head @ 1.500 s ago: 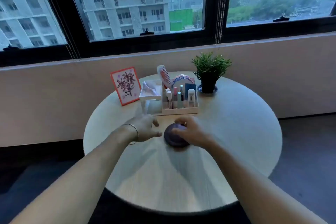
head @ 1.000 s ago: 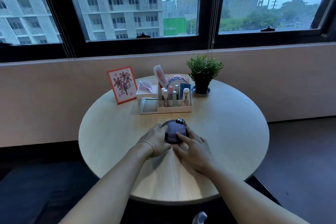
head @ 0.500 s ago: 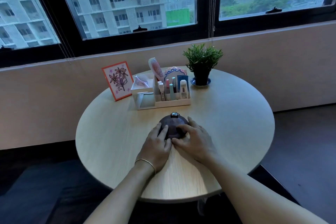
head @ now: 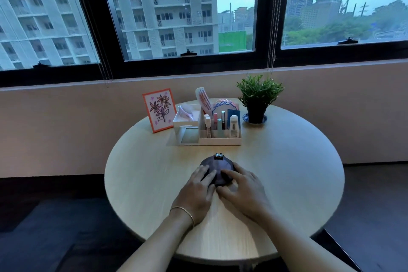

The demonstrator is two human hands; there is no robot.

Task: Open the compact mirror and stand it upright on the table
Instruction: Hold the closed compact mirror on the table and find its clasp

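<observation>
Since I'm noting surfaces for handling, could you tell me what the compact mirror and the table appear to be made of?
The compact mirror looks like dark, matte plastic or leatherette, dull without glare; its hinge glints like polished metal. The table looks like pale wood or wood-effect laminate, with faint straight grain and a soft sheen.

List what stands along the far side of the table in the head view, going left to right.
Flower picture in its orange frame → white organizer holding the comb and cosmetics → potted plant on its saucer.
</observation>
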